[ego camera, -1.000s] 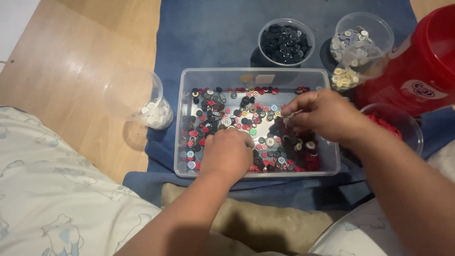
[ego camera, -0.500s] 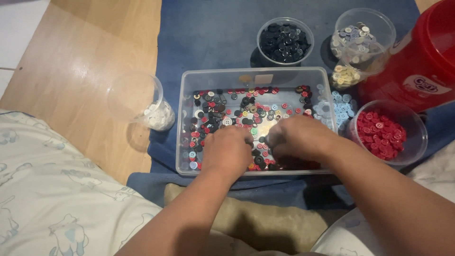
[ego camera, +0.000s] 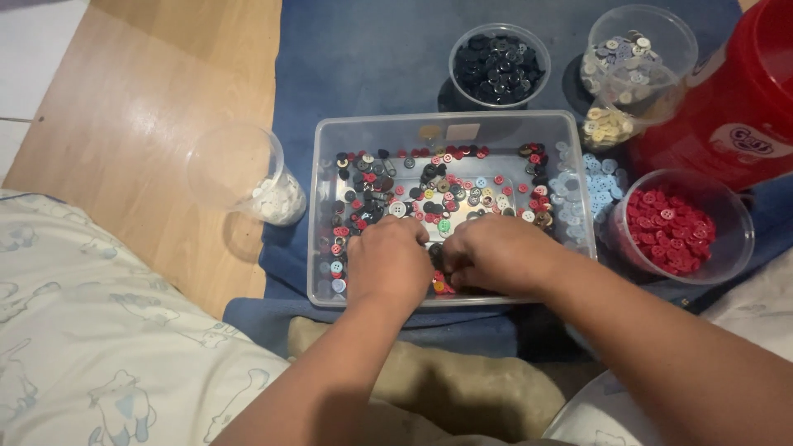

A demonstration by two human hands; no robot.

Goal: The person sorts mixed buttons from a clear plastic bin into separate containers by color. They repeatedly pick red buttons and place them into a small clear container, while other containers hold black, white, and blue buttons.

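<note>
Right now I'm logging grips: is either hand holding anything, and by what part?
It cannot be told: left hand and right hand rest knuckles-up among the buttons, fingers hidden.

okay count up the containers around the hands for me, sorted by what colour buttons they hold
Mixed buttons: 1, the clear tray under both hands
Black: 1 cup
Red: 1 cup
White: 1 cup
Grey: 1 cup
Cream: 1 cup
Light blue: 1 cup
Red bucket, contents hidden: 1
Total: 8 containers

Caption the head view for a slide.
Left hand and right hand rummage in a clear rectangular plastic tub of mixed buttons.
</note>
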